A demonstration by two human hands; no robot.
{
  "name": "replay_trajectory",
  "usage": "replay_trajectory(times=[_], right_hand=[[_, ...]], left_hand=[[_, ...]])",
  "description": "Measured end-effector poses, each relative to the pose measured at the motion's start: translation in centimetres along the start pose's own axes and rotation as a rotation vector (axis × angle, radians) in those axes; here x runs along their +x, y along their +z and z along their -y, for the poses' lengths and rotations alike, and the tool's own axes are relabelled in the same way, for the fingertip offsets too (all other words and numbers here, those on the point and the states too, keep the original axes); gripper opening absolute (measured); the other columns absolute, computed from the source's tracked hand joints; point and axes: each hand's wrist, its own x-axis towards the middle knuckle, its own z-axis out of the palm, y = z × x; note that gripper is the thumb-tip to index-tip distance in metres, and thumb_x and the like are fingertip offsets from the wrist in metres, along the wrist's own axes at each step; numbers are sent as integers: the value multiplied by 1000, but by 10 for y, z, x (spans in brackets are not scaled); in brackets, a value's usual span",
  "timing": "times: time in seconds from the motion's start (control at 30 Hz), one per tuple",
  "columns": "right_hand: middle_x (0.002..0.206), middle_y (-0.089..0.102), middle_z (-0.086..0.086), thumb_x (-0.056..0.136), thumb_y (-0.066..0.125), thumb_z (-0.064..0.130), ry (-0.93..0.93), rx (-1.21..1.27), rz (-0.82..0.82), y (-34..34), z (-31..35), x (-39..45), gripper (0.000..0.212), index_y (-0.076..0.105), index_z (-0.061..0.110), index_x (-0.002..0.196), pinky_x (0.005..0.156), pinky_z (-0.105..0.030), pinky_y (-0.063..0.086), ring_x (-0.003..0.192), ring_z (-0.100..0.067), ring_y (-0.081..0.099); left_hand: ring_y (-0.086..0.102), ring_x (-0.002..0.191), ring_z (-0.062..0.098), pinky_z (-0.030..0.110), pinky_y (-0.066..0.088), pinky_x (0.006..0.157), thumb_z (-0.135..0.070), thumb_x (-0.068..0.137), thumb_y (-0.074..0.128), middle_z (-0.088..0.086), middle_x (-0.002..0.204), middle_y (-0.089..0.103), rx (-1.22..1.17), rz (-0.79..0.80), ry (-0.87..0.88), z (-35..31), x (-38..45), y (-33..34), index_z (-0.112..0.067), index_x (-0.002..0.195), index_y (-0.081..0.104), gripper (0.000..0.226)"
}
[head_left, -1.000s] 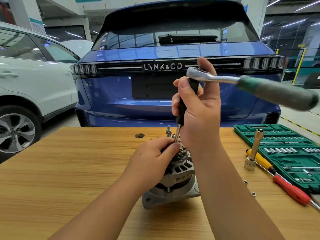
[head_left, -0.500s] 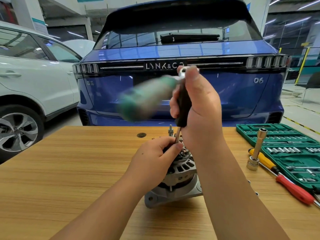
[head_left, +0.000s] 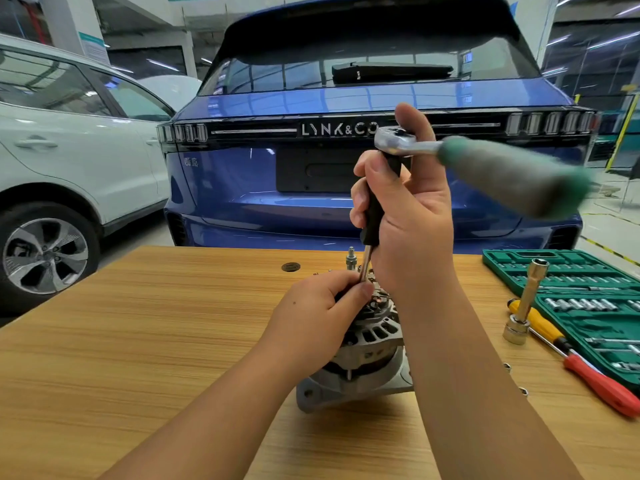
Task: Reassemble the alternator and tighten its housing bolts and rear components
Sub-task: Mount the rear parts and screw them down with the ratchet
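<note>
The alternator (head_left: 360, 355) stands on the desk (head_left: 138, 341), rear end up. The left hand (head_left: 322, 310) pinches the steel shaft of the black-handled extension driver (head_left: 375, 216) at the alternator's top. The right hand (head_left: 412, 216) grips the driver's handle. The ratchet wrench (head_left: 485, 161) sits on the driver's top, its green handle blurred, pointing right. A green socket case (head_left: 588, 299) lies at the right.

Wooden table (head_left: 145, 341): alternator (head_left: 363, 362), socket case (head_left: 588, 299), screwdrivers (head_left: 568, 351), probably nuts (head_left: 523, 390).
</note>
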Motion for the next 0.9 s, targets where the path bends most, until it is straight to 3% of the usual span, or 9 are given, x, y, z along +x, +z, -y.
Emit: replay_trajectory(times=[0.1,0.2,0.3,0.43,0.53,0.6,0.67,0.77,0.9], right_hand=[[92,44,-20,100,46,3,0,69,38,0,-2,-1,41,61,30,126,58,-27,39,67,-33,28],[101,46,-20,102,45,35,90,198,89,6,1,0,32,60,24,127,62,-21,46,66,-16,49],[92,58,-6,85,57,56,223,100,7,6,7,5,42,64,27,114,59,-20,47,66,-9,56],[63,52,4,94,69,32,131,-257,-135,10,16,9,22,61,13,86,53,-19,42,55,-11,45],[64,47,-1,95,69,23,195,-251,-192,7,15,14,21,59,12,81,52,-23,37,55,-15,40],[70,54,2,93,68,21,306,-5,-102,-4,17,14,11,62,12,90,57,-24,39,58,-12,46],[79,62,5,89,67,19,346,178,-68,-11,17,13,18,66,16,107,61,-22,43,64,-9,54],[90,68,2,90,69,17,232,40,-80,-3,9,7,28,65,23,117,63,-22,49,73,-8,62],[92,59,-15,95,62,8,78,-22,-16,7,5,4,36,57,25,127,56,-27,46,68,-16,54]], left_hand=[[60,87,-4,29,49,71,-47,103,49,-23,91,69,-37,0,6,0,-1,-1,-41,105,71,23],[60,81,-1,31,47,68,-46,103,50,-20,84,68,-64,11,2,-1,-1,-2,-40,97,71,23],[62,87,-1,38,55,80,-48,102,51,-20,90,71,-71,24,-19,0,0,-3,-41,100,71,21],[62,87,-5,28,52,73,-51,100,49,-25,91,70,-40,42,2,3,1,-2,-47,100,69,21],[61,88,-8,23,47,70,-51,100,49,-28,92,69,-37,28,7,3,0,-2,-52,97,66,18],[61,87,-8,21,43,67,-51,101,50,-28,91,68,-31,21,18,3,0,-3,-51,95,66,17],[61,86,-8,20,41,66,-50,101,50,-28,89,68,-19,18,27,2,1,-3,-51,93,66,18],[61,86,-8,25,47,69,-50,102,49,-27,90,69,-32,8,0,2,1,-2,-51,94,66,18],[60,89,-11,24,46,71,-49,102,49,-29,92,68,-49,8,-23,2,0,-1,-49,98,66,18]])
